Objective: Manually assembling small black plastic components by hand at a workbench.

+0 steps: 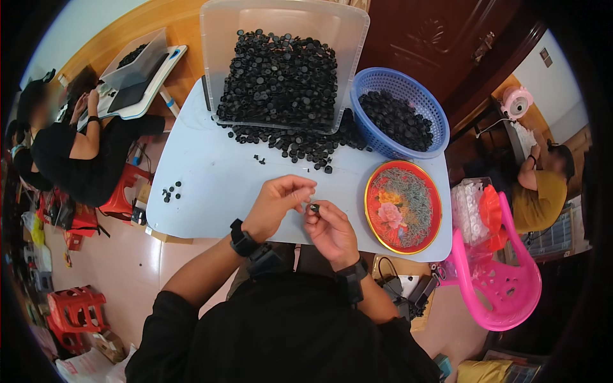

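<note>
My right hand pinches a small round black cap between thumb and fingertips, over the near part of the light-blue table. Close beside it, my left hand has thumb and fingers drawn together; whatever is between them is too small to make out. Beyond both hands, a heap of black caps fills a tilted clear plastic bin and spills onto the table. To the right of my hands lies a red tray with a flower print, holding many thin grey metal pins or screws.
A blue basket of black parts stands at the far right. Several loose caps lie at the table's left. A pink plastic chair is by the right edge. Other people work at the left and right.
</note>
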### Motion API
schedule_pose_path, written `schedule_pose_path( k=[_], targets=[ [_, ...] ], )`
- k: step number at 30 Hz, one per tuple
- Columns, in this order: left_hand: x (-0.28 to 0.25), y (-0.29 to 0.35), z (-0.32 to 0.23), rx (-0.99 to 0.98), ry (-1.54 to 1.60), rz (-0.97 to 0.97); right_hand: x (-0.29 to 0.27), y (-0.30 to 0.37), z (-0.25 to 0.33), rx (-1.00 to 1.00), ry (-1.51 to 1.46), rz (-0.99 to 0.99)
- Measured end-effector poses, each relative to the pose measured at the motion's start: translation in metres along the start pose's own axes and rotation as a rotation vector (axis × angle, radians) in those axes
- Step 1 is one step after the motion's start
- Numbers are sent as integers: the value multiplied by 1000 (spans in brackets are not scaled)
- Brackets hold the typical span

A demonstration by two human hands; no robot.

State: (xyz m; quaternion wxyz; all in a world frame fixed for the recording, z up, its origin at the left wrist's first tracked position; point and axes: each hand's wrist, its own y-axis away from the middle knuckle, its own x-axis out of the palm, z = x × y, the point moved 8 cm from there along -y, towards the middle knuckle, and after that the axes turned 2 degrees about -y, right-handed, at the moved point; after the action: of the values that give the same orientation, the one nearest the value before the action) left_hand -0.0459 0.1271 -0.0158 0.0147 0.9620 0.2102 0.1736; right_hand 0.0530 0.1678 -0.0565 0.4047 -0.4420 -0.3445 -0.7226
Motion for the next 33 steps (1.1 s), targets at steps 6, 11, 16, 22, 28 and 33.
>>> schedule_pose_path(
  k=[6, 11, 16, 22, 28, 33],
  targets=[
    [-1, -65, 11, 97, -623, 35, -16, 9, 16, -76, -51, -40],
    [-30, -81, 9, 7, -536, -186, -30, 17, 22, -103, -57, -88],
    [-76, -79, 8, -31, -460, -298, -32, 16, 25, -112, -28, -69],
    [-68, -93, -5, 97, -803, -227, -30, 14, 24, -112, -43, -17],
    [-25, -118, -10, 112, -828, -100, -33, 14, 24, -106, -24, 23],
    [22, -132, -18, 327, -1317, -78, -34, 15, 24, -106, -75, 32]
  ],
)
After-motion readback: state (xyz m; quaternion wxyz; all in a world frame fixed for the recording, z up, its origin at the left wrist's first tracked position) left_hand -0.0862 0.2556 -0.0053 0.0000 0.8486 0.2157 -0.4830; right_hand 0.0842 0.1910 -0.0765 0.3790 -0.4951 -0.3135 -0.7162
